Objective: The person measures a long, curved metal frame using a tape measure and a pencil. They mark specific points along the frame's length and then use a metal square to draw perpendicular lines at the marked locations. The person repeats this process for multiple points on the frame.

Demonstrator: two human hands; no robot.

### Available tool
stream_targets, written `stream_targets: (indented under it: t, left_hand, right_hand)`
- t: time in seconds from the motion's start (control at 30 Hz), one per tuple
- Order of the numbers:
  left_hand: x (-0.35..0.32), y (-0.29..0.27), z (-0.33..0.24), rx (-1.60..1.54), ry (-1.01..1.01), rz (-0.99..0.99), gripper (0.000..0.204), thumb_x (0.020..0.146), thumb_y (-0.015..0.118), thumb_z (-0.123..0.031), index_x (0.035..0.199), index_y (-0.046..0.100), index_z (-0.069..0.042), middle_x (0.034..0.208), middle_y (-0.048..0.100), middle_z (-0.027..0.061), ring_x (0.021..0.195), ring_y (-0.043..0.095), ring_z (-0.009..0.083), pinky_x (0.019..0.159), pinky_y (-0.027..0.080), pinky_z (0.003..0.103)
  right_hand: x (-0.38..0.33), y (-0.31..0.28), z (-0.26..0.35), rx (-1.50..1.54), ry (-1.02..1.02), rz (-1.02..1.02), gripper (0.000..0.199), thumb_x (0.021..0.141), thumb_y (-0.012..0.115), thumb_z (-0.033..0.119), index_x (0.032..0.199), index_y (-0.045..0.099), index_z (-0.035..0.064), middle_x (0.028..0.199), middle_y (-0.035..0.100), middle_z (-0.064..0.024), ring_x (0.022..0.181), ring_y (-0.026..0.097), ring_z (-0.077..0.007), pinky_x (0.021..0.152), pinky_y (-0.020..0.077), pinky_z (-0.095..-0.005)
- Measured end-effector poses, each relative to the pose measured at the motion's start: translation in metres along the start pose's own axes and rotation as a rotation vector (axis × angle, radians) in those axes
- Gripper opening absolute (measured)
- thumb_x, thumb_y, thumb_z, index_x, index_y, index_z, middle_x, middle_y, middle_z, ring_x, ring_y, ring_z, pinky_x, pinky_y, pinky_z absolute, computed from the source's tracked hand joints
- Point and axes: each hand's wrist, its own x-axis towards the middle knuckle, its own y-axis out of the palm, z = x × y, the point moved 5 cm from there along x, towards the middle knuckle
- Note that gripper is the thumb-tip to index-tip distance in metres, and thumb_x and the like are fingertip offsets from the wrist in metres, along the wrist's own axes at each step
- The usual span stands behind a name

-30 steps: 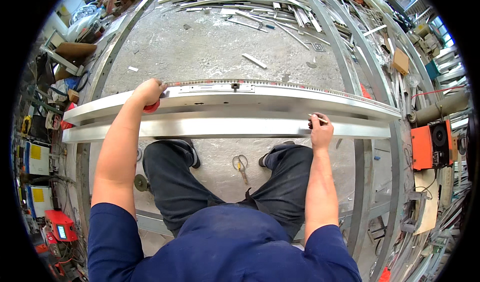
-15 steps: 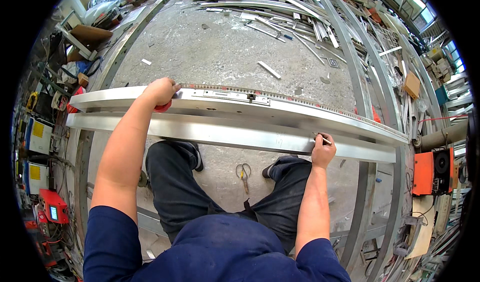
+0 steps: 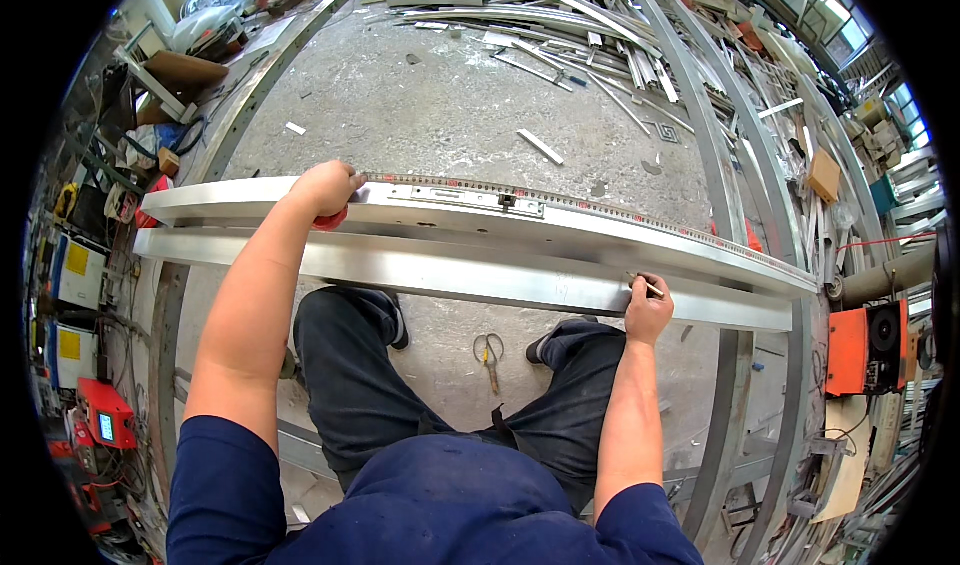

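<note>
Two long silver metal profiles lie side by side across the frame in front of me. My left hand (image 3: 330,190) is closed on a tape measure (image 3: 330,222) at the far profile (image 3: 410,213); part of its red case shows below my palm. From there the tape's blade stretches rightward along that profile's far edge. A lock plate with a dark latch (image 3: 508,202) is set in the profile's top. My right hand (image 3: 649,310) pinches a thin pen-like stick (image 3: 652,287) above the right part of the near profile (image 3: 480,277). Faint marks show left of that hand.
Scissors (image 3: 490,360) lie on the floor between my feet. Metal rails (image 3: 725,395) run beneath the profiles on both sides. Scrap strips (image 3: 560,25) are heaped at the far end. An orange machine (image 3: 850,350) stands at right, a red device with a screen (image 3: 107,415) at left.
The whole view has shifted very slightly. Both hands keep their places and grips, and the profiles lie as before.
</note>
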Motion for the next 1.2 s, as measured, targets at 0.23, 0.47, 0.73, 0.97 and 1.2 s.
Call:
stream_targets:
  t: [0.23, 0.47, 0.73, 0.97, 1.2]
  left_hand:
    - [-0.002, 0.0, -0.001, 0.018, 0.03, 0.018, 0.04, 0.103, 0.057, -0.037, 0.104, 0.075, -0.001, 0.099, 0.075, 0.0226, 0.096, 0.07, 0.0416, 0.089, 0.052, 0.049]
    - [-0.003, -0.002, -0.004, 0.03, 0.043, 0.016, 0.041, 0.103, 0.057, -0.037, 0.104, 0.074, 0.0, 0.099, 0.075, 0.0234, 0.096, 0.07, 0.0421, 0.089, 0.052, 0.049]
    - [-0.001, -0.002, 0.0, -0.002, 0.001, 0.014, 0.041, 0.103, 0.057, -0.037, 0.104, 0.073, 0.001, 0.098, 0.075, 0.0233, 0.095, 0.07, 0.0419, 0.088, 0.053, 0.049]
    - [-0.002, -0.003, -0.005, -0.016, -0.005, 0.028, 0.04, 0.104, 0.057, -0.036, 0.105, 0.074, 0.001, 0.097, 0.075, 0.0219, 0.094, 0.071, 0.0403, 0.087, 0.053, 0.046]
    - [-0.003, -0.003, -0.005, -0.044, -0.032, 0.037, 0.039, 0.103, 0.057, -0.033, 0.106, 0.074, 0.002, 0.099, 0.075, 0.0232, 0.096, 0.071, 0.0404, 0.089, 0.053, 0.046]
  right_hand:
    - [-0.003, 0.001, 0.006, -0.008, 0.015, 0.003, 0.017, 0.094, 0.068, 0.013, 0.096, 0.073, -0.0029, 0.083, 0.073, -0.0065, 0.076, 0.066, -0.0132, 0.07, 0.052, -0.0282]
    - [-0.001, 0.001, -0.001, 0.026, 0.016, 0.017, 0.016, 0.094, 0.069, 0.013, 0.097, 0.073, -0.0029, 0.084, 0.073, -0.0062, 0.076, 0.067, -0.0129, 0.07, 0.0525, -0.0285]
    - [-0.001, 0.001, -0.003, 0.027, 0.035, 0.011, 0.015, 0.094, 0.069, 0.012, 0.097, 0.073, -0.0026, 0.084, 0.074, -0.006, 0.076, 0.067, -0.0122, 0.07, 0.0529, -0.0276]
    - [0.0, 0.001, -0.005, -0.006, 0.031, 0.015, 0.014, 0.093, 0.07, 0.012, 0.095, 0.074, -0.0014, 0.082, 0.074, -0.0055, 0.076, 0.067, -0.012, 0.07, 0.0532, -0.0275]
    - [0.0, 0.002, -0.002, -0.022, 0.002, 0.011, 0.014, 0.093, 0.07, 0.012, 0.096, 0.074, -0.001, 0.082, 0.074, -0.0054, 0.074, 0.067, -0.0116, 0.069, 0.0532, -0.0276]
